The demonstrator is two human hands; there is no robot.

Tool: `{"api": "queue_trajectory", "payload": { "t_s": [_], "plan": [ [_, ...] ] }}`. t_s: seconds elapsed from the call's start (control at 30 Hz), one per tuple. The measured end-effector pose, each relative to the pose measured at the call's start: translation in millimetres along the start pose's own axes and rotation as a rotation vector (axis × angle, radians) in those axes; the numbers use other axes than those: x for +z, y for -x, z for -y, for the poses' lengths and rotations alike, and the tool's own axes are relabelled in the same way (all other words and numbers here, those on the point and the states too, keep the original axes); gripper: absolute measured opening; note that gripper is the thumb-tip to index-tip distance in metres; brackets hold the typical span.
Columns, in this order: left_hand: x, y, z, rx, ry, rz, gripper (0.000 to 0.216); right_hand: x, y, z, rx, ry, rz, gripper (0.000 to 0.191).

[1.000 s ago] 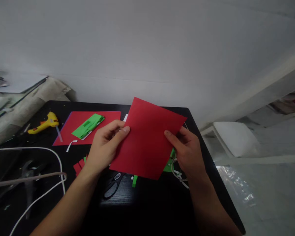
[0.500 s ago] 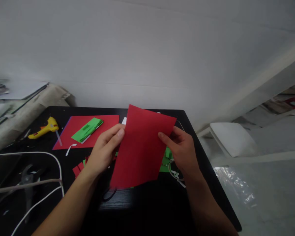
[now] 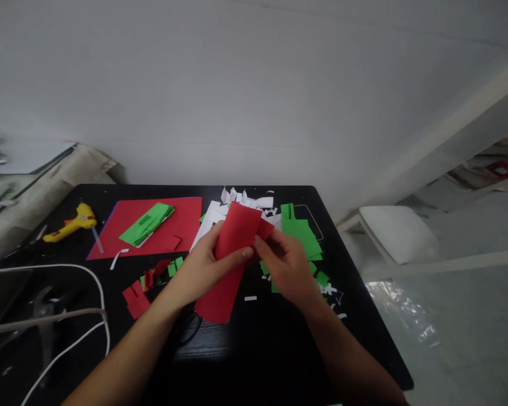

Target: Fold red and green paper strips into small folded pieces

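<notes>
A sheet of red paper (image 3: 242, 228) is tilted above the black table (image 3: 275, 349), bent over lengthwise into a narrow shape. My left hand (image 3: 203, 268) wraps round its left side, thumb lying across the front. At the right edge, the fingers of my right hand (image 3: 287, 265) pinch a part of the paper that sticks out near the top. My right fingertips are partly hidden. Under and beyond the sheet lie white paper scraps (image 3: 248, 198). Green paper pieces (image 3: 302, 235) lie just past my right hand, and small red cut pieces (image 3: 136, 299) lie left of my left hand.
A larger red sheet (image 3: 110, 237) at the back left bears a stack of green strips (image 3: 148, 223). Beside it lies a yellow glue gun (image 3: 74, 221). White cables (image 3: 97, 276) and pliers (image 3: 45, 316) occupy the left. A white stool (image 3: 398, 234) stands right of the table.
The red sheet was nearly flat and wide between my hands; now it is bent over and narrower. My right hand has moved left, closer to my left hand, uncovering the green pieces.
</notes>
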State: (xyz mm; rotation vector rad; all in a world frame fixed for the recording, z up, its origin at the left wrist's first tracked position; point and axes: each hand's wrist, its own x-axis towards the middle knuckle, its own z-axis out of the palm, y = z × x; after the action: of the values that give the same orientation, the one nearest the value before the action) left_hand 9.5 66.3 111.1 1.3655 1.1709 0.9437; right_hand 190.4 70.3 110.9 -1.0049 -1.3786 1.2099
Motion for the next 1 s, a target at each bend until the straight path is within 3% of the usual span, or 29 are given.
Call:
{"api": "queue_trajectory", "payload": {
  "t_s": [0.1, 0.37, 0.5, 0.63, 1.0],
  "plan": [
    [0.3, -1.5, 0.3, -0.007, -0.005, -0.025, 0.05, -2.8, -1.6, 2.5, 0.005, -0.074, -0.051, 0.03],
    [0.6, -1.1, 2.3, -0.031, -0.091, -0.026, 0.054, -1.1, -4.1, 3.9, -0.002, -0.05, -0.244, 0.015],
    [-4.0, 1.3, -3.6, -0.048, -0.091, 0.026, 0.056, -2.1, -3.1, 5.4, 0.036, -0.045, -0.229, 0.015],
    [-7.7, 1.5, -4.9, -0.026, 0.11, 0.074, 0.044, -2.9, -2.1, 6.2, 0.06, -0.03, -0.189, 0.015],
    [-10.2, -2.6, -6.3, -0.065, 0.18, 0.033, 0.037, -1.4, -3.1, 2.6, 0.064, -0.104, -0.159, 0.018]
  ]
}}
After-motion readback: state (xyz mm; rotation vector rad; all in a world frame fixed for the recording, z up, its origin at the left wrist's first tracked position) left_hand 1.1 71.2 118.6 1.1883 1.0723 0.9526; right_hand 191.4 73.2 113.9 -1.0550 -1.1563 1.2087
